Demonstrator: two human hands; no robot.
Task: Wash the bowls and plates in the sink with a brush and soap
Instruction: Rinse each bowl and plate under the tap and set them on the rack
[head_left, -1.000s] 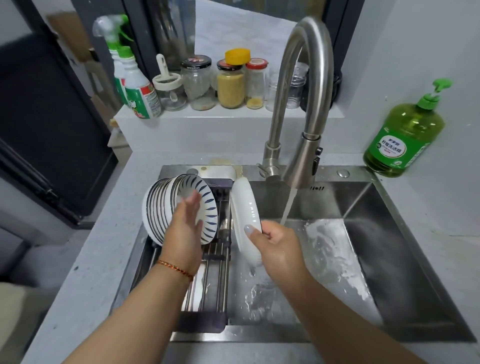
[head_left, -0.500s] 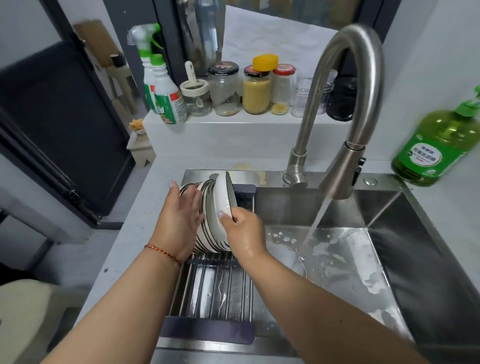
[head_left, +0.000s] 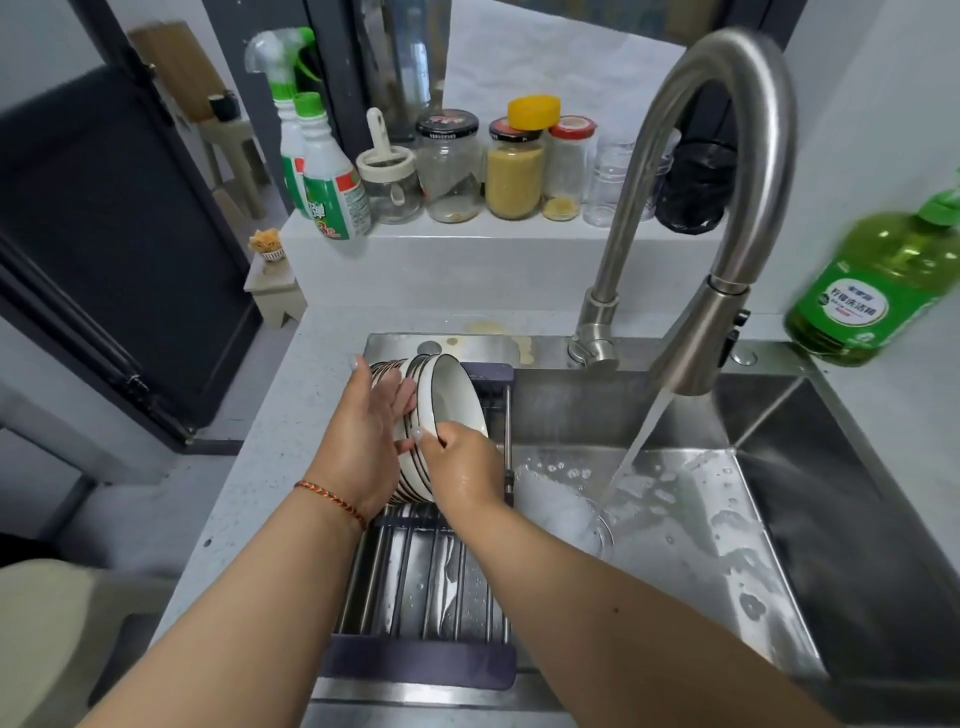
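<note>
From where I watch, my left hand (head_left: 363, 447) lies flat, fingers straight, against the outer side of the stack of bowls and plates (head_left: 410, 415) standing on edge on the drying rack (head_left: 421, 587), which spans the left end of the sink (head_left: 779, 545). Just right of it, my right hand (head_left: 462, 467) pinches the rim of the nearest white dish (head_left: 454, 395), thumb on one face and fingers curled behind, tucking it against the stack. I judge this to be the racking step: the dish looks rinsed and nearly seated. Further right, the faucet (head_left: 727, 208) runs water into the foamy basin, and the green soap bottle (head_left: 872, 280) stands on the desk (head_left: 291, 415). I see no brush. Next, I would release the rim gently, keep the stack from tipping, then shut the water off.
</note>
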